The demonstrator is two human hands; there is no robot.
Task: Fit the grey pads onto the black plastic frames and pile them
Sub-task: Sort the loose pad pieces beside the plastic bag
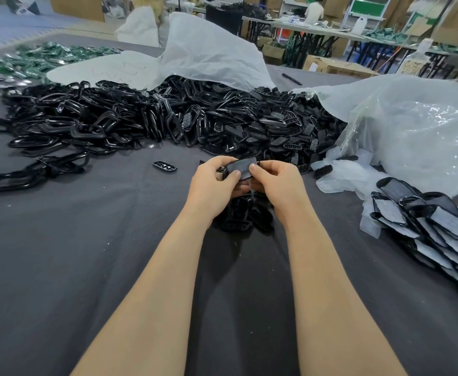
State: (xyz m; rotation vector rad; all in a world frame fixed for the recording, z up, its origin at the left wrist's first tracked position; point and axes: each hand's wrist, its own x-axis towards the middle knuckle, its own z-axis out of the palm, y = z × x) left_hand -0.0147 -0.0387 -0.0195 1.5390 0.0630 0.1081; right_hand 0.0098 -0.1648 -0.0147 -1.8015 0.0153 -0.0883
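Over the middle of the dark cloth, my left hand (pixel 213 183) and my right hand (pixel 276 183) together hold one black plastic frame with a dark grey pad (pixel 240 167) on top. Both thumbs press on the pad's near edge and the fingers curl under the frame. A few black pieces (pixel 245 215) lie on the cloth just below my hands. At the right edge lies a pile of frames fitted with grey pads (pixel 434 223). A big heap of loose black frames and button pieces (pixel 168 118) stretches across the table beyond my hands.
A white plastic sack (pixel 211 50) covers the back of the heap, and a clear bag (pixel 412 137) lies at the right. One loose black piece (pixel 164 166) lies left of my hands. Green circuit boards (pixel 46 58) are at the far left. A person stands at benches far behind.
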